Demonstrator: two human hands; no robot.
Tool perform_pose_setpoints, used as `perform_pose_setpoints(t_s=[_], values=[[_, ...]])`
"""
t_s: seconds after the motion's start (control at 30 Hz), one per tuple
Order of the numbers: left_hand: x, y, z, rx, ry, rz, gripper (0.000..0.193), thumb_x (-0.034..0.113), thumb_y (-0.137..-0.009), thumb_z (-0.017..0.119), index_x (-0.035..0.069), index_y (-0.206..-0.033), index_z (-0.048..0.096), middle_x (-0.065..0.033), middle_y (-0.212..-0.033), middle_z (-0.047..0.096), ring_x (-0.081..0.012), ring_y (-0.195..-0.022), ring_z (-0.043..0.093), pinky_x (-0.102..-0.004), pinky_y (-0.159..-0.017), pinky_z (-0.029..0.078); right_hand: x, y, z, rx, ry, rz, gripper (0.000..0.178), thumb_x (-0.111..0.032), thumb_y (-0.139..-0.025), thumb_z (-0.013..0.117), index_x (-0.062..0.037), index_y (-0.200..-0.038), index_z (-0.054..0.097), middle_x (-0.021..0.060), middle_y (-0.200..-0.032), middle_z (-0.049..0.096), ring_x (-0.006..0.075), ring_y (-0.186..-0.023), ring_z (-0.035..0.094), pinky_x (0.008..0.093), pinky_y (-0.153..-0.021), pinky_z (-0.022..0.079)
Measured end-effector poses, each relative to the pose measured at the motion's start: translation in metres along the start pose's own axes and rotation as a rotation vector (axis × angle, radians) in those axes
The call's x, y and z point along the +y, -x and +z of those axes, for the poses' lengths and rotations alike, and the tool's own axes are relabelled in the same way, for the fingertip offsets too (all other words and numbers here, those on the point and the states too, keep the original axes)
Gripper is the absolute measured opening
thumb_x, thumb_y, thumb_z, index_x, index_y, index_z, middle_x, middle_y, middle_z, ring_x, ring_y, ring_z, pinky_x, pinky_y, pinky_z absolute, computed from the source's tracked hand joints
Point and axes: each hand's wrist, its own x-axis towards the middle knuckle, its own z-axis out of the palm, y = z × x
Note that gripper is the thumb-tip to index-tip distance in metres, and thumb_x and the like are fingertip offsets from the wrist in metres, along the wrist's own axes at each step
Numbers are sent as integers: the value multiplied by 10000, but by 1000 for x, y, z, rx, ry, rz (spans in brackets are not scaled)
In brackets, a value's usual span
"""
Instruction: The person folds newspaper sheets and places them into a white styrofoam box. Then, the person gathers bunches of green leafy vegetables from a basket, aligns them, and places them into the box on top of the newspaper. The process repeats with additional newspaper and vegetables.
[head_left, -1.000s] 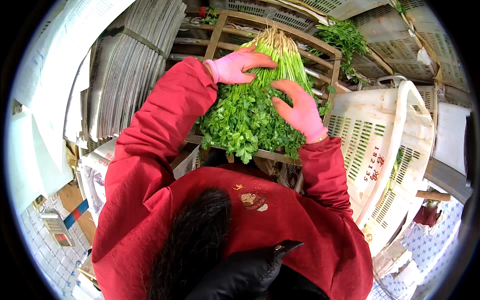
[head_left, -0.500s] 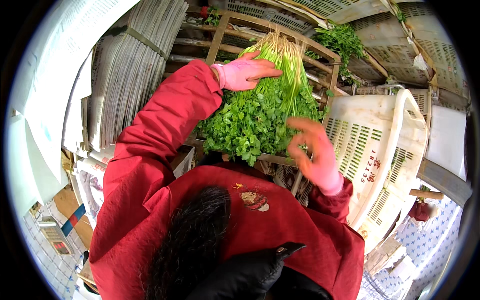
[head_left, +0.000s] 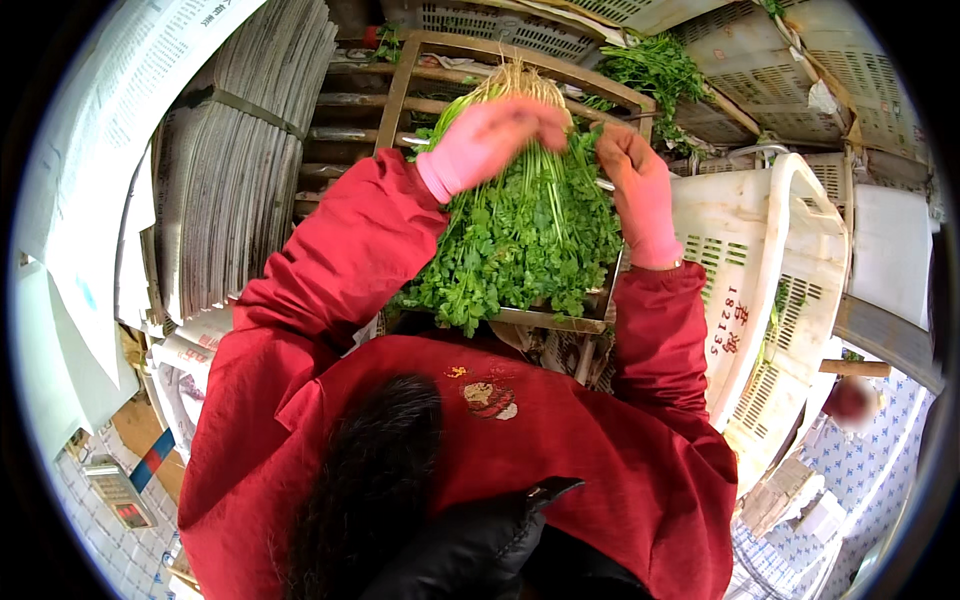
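A thick bunch of leafy greens that look like coriander (head_left: 530,225) lies on a slatted frame (head_left: 398,95). Its pale roots point away from me and the leaves hang toward my body. Across the upper stems, just below the roots, lies my left hand (head_left: 490,140); motion smears its fingers, so their grip is unclear. At the bunch's right edge my right hand (head_left: 640,185) is closed, thumb and fingers pinched together. Whatever sits between those fingertips is too small to make out. Both wrists are covered in pink, below red sleeves.
A tall strapped stack of newspapers (head_left: 235,150) stands to the left. On the right is a white perforated plastic crate (head_left: 735,260), close to my right forearm. More greens (head_left: 655,75) lie beyond the frame, before several crates. A small scale-like device (head_left: 120,495) sits lower left.
My right hand has risen from the lower right of the leaves to beside the upper stems, and its loose fingers have drawn together. My left hand has shifted slightly over the stems.
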Motion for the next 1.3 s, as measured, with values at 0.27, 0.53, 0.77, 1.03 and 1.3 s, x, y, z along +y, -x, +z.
perform_pose_setpoints(t_s=[0.27,0.53,0.77,1.03,1.3], values=[[-19,13,20,-688,-526,-480,260,159,-926,615,108,-1163,709,-94,-1016,708,-244,-864,680,-361,-782,537,30,-107,-36,19,-102,-106,266,-145,-915,665,2,-1128,605,77,-1042,636,198,-999,620,352,-867,538],[-16,10,12,-529,-410,-422,327,205,-1017,501,65,-1261,669,-97,-1118,723,-155,-1027,673,-324,-912,536,21,-184,-76,578,1039,-275,722,-148,-809,684,-142,-1487,435,171,-1312,624,240,-1095,640,346,-920,516],[-12,-1,-39,-530,-770,-121,362,198,-1035,436,117,-1346,602,-70,-1287,653,-279,-1313,530,-449,-1173,289,17,-46,-49,119,384,37,246,-252,-875,692,-74,-1039,736,58,-765,692,139,-652,603,285,-622,469],[-31,21,-41,-648,-1071,-70,429,235,-969,477,269,-1387,561,-29,-1385,591,-263,-1456,363,-594,-1206,99,28,84,40,-253,760,-538,256,-228,-745,764,-189,-998,752,47,-781,562,261,-814,592,406,-710,484],[-36,25,-36,-740,-1293,-48,429,270,-964,489,249,-1383,576,49,-1451,550,-234,-1461,349,-622,-1205,86,-34,117,12,-764,516,-601,182,-166,-750,743,-178,-931,749,4,-819,650,225,-822,632,350,-683,479]])
